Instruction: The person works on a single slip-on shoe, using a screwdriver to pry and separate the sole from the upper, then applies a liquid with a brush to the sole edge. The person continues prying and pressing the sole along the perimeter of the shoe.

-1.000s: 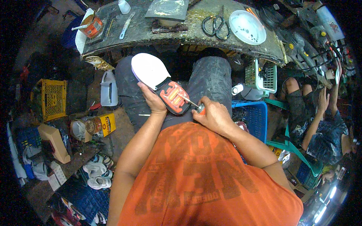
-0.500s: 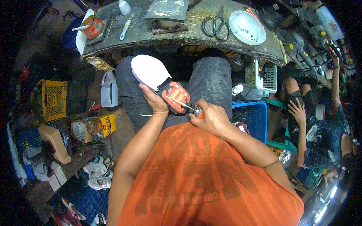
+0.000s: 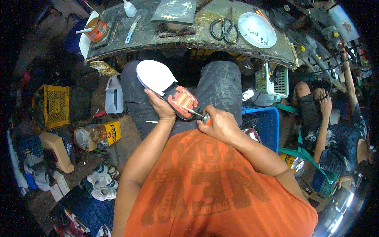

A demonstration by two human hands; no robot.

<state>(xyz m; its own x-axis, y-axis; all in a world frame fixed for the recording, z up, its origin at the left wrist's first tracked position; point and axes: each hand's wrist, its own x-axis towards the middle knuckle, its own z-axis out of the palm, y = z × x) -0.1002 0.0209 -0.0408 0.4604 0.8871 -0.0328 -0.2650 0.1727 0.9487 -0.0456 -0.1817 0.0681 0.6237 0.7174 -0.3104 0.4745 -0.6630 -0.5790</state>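
Since a second ago, the thin rod (image 3: 196,113) has moved lower across the orange patch (image 3: 183,99), and the co-worker's hand (image 3: 324,103) at the right of the frame has shifted. The sole (image 3: 157,77) lies mid-frame over the dark trousers (image 3: 221,81) — gripped along its left edge by the left hand (image 3: 163,108), some fingers hidden. If that hold slackened, the sole could tilt and the rod skid. The right hand (image 3: 221,120) is closed around a small round piece (image 3: 207,118), from which the rod sticks out; too hard a push could carry its tip off the patch.

The table (image 3: 146,37) across the top is rough and stained; the trousers are dusty cloth. The sole's front is white, smooth and rounded, its heel end black with orange bars. The round piece looks metallic with an orange side — whether the rod ends in bristles, I cannot tell.
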